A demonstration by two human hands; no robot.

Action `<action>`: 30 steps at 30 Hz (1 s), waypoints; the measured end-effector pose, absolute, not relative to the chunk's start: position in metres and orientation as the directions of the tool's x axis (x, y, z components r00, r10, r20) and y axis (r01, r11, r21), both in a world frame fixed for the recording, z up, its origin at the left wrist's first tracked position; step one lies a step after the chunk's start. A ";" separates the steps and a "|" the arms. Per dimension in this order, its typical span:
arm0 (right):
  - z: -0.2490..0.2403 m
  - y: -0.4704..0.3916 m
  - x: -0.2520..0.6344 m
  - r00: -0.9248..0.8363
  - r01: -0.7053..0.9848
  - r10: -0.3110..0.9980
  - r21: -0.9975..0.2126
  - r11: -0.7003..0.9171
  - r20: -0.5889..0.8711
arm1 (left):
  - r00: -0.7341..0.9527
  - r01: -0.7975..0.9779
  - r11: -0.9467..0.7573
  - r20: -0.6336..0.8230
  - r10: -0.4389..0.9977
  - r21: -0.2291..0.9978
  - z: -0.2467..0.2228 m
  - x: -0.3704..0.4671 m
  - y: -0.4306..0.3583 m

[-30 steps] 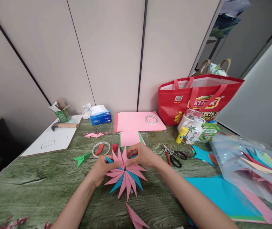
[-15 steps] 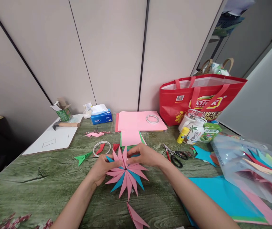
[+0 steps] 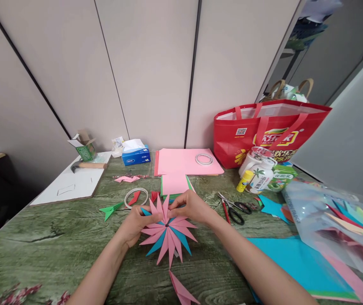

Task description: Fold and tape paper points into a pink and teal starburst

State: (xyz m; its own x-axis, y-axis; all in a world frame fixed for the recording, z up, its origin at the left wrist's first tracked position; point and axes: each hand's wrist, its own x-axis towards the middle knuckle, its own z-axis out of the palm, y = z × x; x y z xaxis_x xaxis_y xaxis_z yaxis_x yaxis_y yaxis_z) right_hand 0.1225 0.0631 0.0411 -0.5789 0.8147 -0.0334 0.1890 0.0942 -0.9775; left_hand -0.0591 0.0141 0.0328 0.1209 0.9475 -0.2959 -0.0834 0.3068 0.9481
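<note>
A many-pointed paper star (image 3: 169, 242), folded from pink and blue pieces, is held between both hands just above the table. My left hand (image 3: 137, 224) pinches its upper left side, the thumb lying over the points near the centre. My right hand (image 3: 186, 207) grips the upper right points, fingertips close to the middle. Part of the star's far side is hidden behind the fingers. Just below it lies a loose folded pink paper piece (image 3: 181, 290). A roll of tape (image 3: 136, 189) rests beyond my left hand, beside a green folded piece (image 3: 110, 210).
Scissors (image 3: 235, 209), a glue stick (image 3: 245, 181) and a white bottle (image 3: 262, 176) stand or lie to the right. Blue paper sheets (image 3: 291, 262) and a plastic bag (image 3: 321, 212) are nearer. Pink sheets (image 3: 175, 162), a tissue box (image 3: 136, 156), a hammer (image 3: 89, 165) and a red bag (image 3: 232, 144) line the back.
Both hands keep their hold on the paper star, which has tilted or turned very slightly. The view has shifted a little; nothing else has visibly moved.
</note>
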 end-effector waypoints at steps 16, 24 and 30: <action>0.037 0.061 0.119 -0.586 0.167 0.811 -0.978 0.121 0.000 | 0.103 -0.078 0.311 -0.303 0.947 0.947 0.029 -0.061 0.016; 0.034 0.062 0.120 -0.575 0.148 0.817 -0.987 0.054 -0.042 | 0.121 -0.113 0.308 -0.295 0.948 0.945 0.028 -0.060 0.015; 0.043 0.065 0.125 -0.623 0.277 0.781 -0.945 0.173 -0.039 | 0.125 -0.118 0.310 -0.295 0.947 0.943 0.032 -0.056 0.013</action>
State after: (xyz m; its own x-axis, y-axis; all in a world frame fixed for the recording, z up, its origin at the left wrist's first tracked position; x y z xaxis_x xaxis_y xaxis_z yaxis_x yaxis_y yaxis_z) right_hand 0.1255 0.0646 0.0434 -0.6228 0.7814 -0.0394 0.2767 0.1729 -0.9453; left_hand -0.0563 0.0129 0.0321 0.1249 0.9471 -0.2955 -0.1176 0.3098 0.9435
